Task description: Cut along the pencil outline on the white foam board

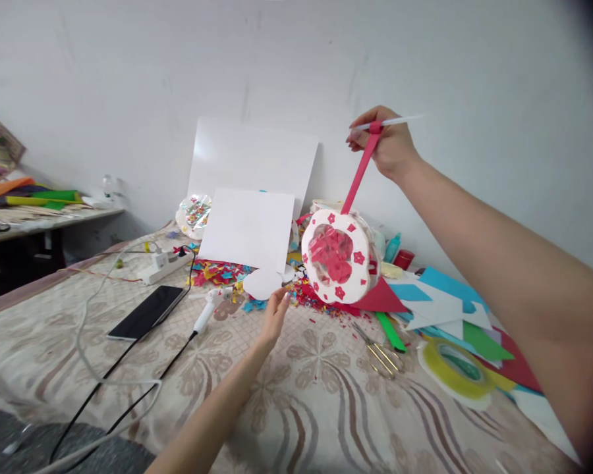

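Right hand (388, 145) has its fingers closed on 1 white stick (402, 120), with 1 lantern (332, 253) hanging from it by 1 red strap (360, 172), above the scrap-strewn rear of the worktop (321, 415). Left hand (274, 319) is below and left of the lantern, just by a white disc (261, 283), fingers narrow (can't tell if they grip anything). Also there: 2 white boards (250, 227), 1 glue gun (207, 313), 1 phone (145, 313), 1 power strip (165, 265), 1 pair of scissors (380, 355), 1 yellow tape roll (432, 362).
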Demonstrator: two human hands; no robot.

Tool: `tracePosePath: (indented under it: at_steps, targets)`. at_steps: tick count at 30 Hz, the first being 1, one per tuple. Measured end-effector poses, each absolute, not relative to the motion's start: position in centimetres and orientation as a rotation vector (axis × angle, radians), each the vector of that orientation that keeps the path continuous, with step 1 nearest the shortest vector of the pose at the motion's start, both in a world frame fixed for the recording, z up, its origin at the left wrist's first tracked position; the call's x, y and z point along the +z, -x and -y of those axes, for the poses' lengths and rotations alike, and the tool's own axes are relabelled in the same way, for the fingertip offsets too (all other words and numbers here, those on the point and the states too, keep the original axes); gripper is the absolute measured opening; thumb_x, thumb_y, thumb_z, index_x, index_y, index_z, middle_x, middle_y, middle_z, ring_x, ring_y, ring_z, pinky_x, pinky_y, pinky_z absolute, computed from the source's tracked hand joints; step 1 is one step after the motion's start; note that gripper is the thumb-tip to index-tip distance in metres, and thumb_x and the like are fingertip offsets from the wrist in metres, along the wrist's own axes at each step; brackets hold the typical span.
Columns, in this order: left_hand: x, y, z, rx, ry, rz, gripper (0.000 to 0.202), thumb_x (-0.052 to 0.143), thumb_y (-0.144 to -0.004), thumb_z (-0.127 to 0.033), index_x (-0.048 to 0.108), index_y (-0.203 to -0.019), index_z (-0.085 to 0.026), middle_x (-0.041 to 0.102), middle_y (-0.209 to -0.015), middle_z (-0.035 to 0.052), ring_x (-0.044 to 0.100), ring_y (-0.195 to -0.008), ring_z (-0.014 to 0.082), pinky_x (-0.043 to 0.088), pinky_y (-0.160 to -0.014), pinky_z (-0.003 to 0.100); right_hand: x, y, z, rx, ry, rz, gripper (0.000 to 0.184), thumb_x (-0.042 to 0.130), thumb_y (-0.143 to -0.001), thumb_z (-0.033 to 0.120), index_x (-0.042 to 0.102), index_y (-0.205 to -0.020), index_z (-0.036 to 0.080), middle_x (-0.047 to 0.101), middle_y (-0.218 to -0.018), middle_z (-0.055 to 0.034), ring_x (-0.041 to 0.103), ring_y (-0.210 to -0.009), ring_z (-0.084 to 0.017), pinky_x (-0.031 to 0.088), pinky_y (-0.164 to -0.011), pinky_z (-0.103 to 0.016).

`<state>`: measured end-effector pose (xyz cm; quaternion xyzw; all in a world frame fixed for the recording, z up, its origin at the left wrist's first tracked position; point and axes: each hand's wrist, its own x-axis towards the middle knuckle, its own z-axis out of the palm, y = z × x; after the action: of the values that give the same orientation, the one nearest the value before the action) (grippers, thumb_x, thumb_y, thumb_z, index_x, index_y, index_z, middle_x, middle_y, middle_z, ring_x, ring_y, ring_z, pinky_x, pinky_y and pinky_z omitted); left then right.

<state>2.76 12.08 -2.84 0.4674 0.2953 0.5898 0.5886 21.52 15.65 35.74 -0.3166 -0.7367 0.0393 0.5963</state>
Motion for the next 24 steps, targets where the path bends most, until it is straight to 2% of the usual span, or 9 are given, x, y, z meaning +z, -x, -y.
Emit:
tracePosePath:
  at_steps: [6,11,15,18,24]
  targets:
    - [-0.7,-3.1,-14.5,1.264,-0.933,-0.552,0.045,0.065,-0.079,-0.055,0.06,-0.11,-0.023,0.056,-0.133,0.0091,0.048,-0.126,0.0244,0.043,-0.095,0.034,36.3,-20.5,-14.7,0.125,0.762,1.719,0.021,0.077,-0.074,0.036,0.057,-0.076,0.031,0.065,-0.069,0.0026,0.062,-0.075,-0.021,0.049,-0.08,-0.04]
    - [1.1,-3.6,-14.0,1.041,-0.878,-0.338,0.049,0.072,-0.072,-0.055,0.065,-0.103,-0.018,0.069,-0.107,0.0121,0.066,-0.098,0.0256,0.052,-0.08,0.036,36.1,-20.3,-14.3,0.159,0.75,1.739,0.024,0.077,-0.071,0.042,0.057,-0.077,0.033,0.066,-0.072,0.0026,0.061,-0.075,-0.021,0.049,-0.082,-0.041]
    - [1.3,-3.8,-12.0,0.99,-0.831,-0.245,0.043,0.079,-0.069,-0.042,0.066,-0.102,-0.018,0.073,-0.097,0.0074,0.068,-0.083,0.0194,0.053,-0.073,0.03,35.5,-20.5,-14.3,0.156,0.77,1.731,0.023,0.076,-0.072,0.044,0.056,-0.076,0.033,0.068,-0.073,0.0033,0.062,-0.075,-0.02,0.049,-0.081,-0.04]
    - [1.3,-3.7,-11.1,1.01,-0.789,-0.224,0.04,0.082,-0.067,-0.036,0.067,-0.1,-0.019,0.073,-0.092,0.0034,0.068,-0.077,0.0154,0.052,-0.072,0.027,35.2,-20.8,-14.3,0.149,0.782,1.708,0.023,0.076,-0.073,0.044,0.056,-0.075,0.032,0.068,-0.073,0.003,0.064,-0.074,-0.021,0.051,-0.08,-0.041]
    - [1.3,-3.0,-10.9,1.046,-0.742,-0.232,0.038,0.084,-0.064,-0.03,0.068,-0.095,-0.018,0.073,-0.09,0.0024,0.068,-0.074,0.0146,0.052,-0.074,0.029,34.5,-21.5,-14.9,0.139,0.84,1.642,0.026,0.078,-0.071,0.045,0.057,-0.074,0.031,0.068,-0.074,0.0011,0.067,-0.078,-0.023,0.055,-0.074,-0.04]
